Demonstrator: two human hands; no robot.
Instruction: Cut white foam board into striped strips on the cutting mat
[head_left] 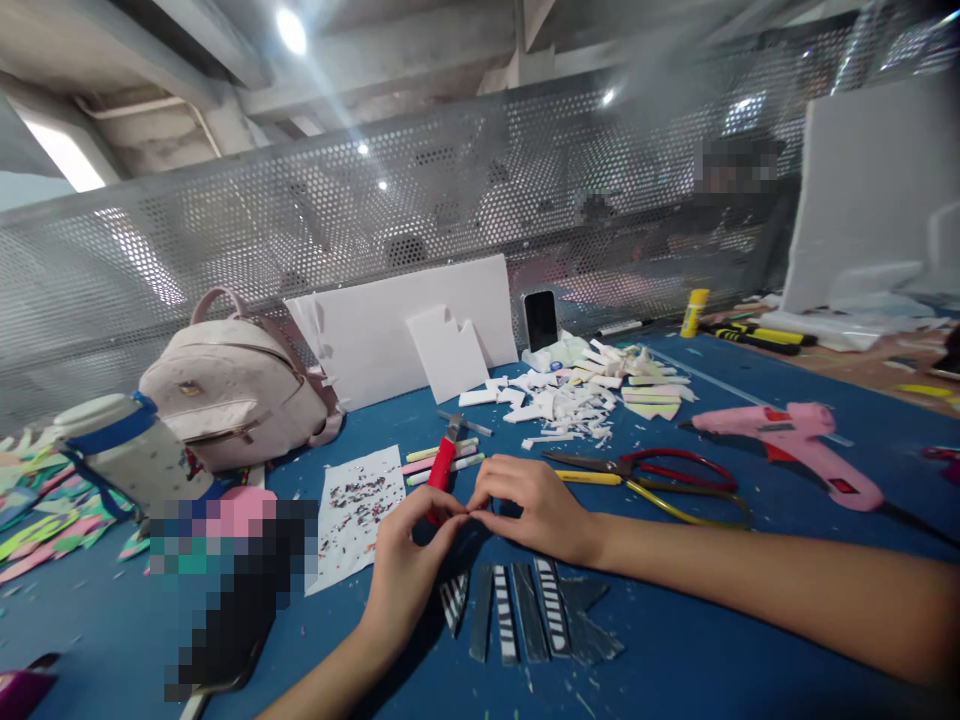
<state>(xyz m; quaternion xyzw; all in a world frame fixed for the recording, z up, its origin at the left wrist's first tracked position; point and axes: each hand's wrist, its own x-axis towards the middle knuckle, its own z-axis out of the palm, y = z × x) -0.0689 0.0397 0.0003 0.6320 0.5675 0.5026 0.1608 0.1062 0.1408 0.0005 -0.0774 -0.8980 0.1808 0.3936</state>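
My left hand [397,560] and my right hand [536,505] meet fingertip to fingertip above the blue table [420,680]. Both are closed in a pinch; whatever sits between the tips is too small to make out. Just behind the left fingers lies a red utility knife [442,462], over or beside several pastel markers [470,462]. Below my hands are black strips [481,615], black-and-white striped strips [504,610] and an angular black piece [589,610]. Scissors with red and yellow handles [675,468] rest beyond my right wrist.
A pink glue gun [795,440] lies at right. Further back are white scraps [574,405], a phone [541,320], a glue stick [694,313] and a white board [375,350]. Leftward are a speckled paper [360,510], a backpack [232,390] and a bottle [135,450].
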